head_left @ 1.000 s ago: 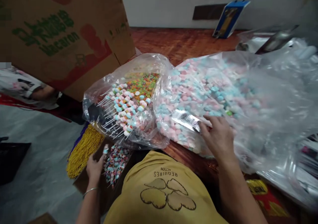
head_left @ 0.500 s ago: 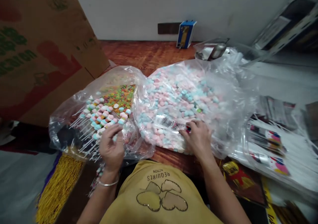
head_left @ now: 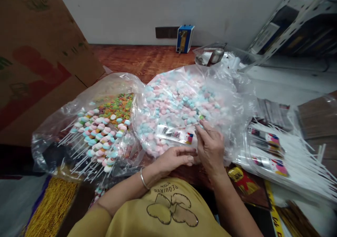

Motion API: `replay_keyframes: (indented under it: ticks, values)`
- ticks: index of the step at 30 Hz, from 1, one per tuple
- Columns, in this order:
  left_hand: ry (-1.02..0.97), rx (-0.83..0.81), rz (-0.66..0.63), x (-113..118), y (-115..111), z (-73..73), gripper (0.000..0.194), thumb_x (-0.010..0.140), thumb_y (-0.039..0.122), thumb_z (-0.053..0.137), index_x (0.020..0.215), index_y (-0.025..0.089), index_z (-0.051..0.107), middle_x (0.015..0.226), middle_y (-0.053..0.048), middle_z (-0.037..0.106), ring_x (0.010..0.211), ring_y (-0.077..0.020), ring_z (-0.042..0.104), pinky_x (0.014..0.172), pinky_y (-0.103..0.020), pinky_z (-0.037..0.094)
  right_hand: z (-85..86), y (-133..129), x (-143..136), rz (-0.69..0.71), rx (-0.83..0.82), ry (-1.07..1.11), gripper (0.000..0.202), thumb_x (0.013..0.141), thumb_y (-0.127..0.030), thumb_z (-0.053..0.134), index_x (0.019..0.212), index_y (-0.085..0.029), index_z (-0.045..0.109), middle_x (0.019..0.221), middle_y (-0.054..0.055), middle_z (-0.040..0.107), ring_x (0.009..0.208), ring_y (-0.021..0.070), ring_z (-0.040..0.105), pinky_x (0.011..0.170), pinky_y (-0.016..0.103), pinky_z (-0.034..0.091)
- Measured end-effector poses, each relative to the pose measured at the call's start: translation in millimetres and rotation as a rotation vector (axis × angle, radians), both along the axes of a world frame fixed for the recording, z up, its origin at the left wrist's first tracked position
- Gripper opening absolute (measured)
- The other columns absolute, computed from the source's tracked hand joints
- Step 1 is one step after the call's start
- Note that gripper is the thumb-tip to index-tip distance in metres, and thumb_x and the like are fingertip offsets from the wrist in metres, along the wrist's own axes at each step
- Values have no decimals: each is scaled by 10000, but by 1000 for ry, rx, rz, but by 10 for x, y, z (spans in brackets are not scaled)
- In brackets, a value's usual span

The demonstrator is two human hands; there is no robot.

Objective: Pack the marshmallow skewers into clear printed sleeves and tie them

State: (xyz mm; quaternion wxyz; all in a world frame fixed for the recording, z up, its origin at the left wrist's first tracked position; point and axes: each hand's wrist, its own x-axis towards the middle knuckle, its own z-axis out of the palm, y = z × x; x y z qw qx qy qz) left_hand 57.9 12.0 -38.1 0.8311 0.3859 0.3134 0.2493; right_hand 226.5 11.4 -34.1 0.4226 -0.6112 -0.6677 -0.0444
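Observation:
My left hand [head_left: 178, 158] reaches across in front of the bag of marshmallows, its fingers stretched to the right and thumb a little apart, close to my right hand. My right hand [head_left: 210, 144] is over the bag's front right, fingers bent together; anything in them is hidden. Beside its fingertips a printed clear packet [head_left: 172, 134] lies flat on top. Pink, blue and white marshmallows [head_left: 168, 105] fill the large clear plastic bag [head_left: 229, 100]. To the left, marshmallow sticks [head_left: 98, 133] with white stems are piled on another clear bag, next to colourful cereal rings [head_left: 119, 105].
A large cardboard box [head_left: 47, 54] stands at left. White sticks [head_left: 302, 163] and printed packets [head_left: 268, 165] lie at right. At the back are a blue box [head_left: 185, 39] and a clear tray [head_left: 237, 60] holding a metal cup [head_left: 216, 56]. Yellow fringe [head_left: 54, 209] hangs at lower left.
My left hand has moved right, from the marshmallow sticks to beside my right hand. My right hand has come off the printed packet, which stays on the bag. The view has shifted right.

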Motion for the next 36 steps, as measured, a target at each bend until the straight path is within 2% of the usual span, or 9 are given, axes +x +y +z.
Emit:
replay_keyframes:
  ticks: [3,7,12,16,19,23,29,32,36]
  values:
    - [-272,-164,181,131,45,-4,602,722,322,894,1283,245,690,1298,-114,680,1089,-231,674,990,-402,490,240,-105,-15,115,-96,258,210,1004,-243,559,1121,-245,733,1016,48,780,933,219,700,917,394,491]
    - [-361,-135,421,184,108,98,538,736,319,885,1241,247,714,1152,-71,737,1051,-201,678,976,-362,490,383,-178,-17,222,-287,492,169,987,-291,587,1013,-244,748,935,22,746,871,192,673,805,326,515]
    - [-218,-107,731,196,163,163,353,595,331,953,844,162,770,777,-14,724,702,-128,649,736,-281,514,202,-143,-81,233,-400,843,232,862,-382,751,1039,-235,727,967,29,740,889,197,678,797,321,540]
    - [-181,-112,753,187,156,126,401,569,371,961,847,156,767,781,-24,728,698,-138,662,733,-290,538,42,-150,-241,222,-422,1098,279,800,-440,793,948,-218,711,896,29,751,817,198,683,778,337,557]
    - [-98,-5,714,155,143,73,367,624,389,935,843,149,765,751,-31,724,691,-145,659,723,-287,530,19,-197,-315,181,-425,1059,233,818,-429,770,880,-211,718,852,21,747,808,194,670,784,329,535]
    - [7,124,714,113,154,19,367,627,431,926,671,158,684,603,8,645,595,-121,586,651,-261,475,88,-241,-332,125,-423,903,205,850,-407,734,840,-203,725,779,-2,719,754,172,629,717,282,482]
    - [-20,65,756,136,189,25,546,528,550,947,588,167,563,529,44,554,520,-85,494,565,-230,402,153,-226,-352,130,-392,779,417,923,-491,643,632,-195,604,600,-24,553,611,142,515,573,259,388]
    - [-91,-63,850,147,224,23,626,421,588,963,627,170,545,549,58,546,498,-78,486,531,-227,395,160,-246,-336,152,-323,799,398,990,-529,539,800,-203,667,709,-2,603,687,169,579,645,287,457]
    - [-139,-119,888,139,261,24,623,425,547,981,678,167,557,602,57,573,525,-77,516,569,-230,434,225,-322,-326,152,-142,685,324,1019,-492,500,1146,-241,660,1004,59,656,953,235,638,888,409,510]
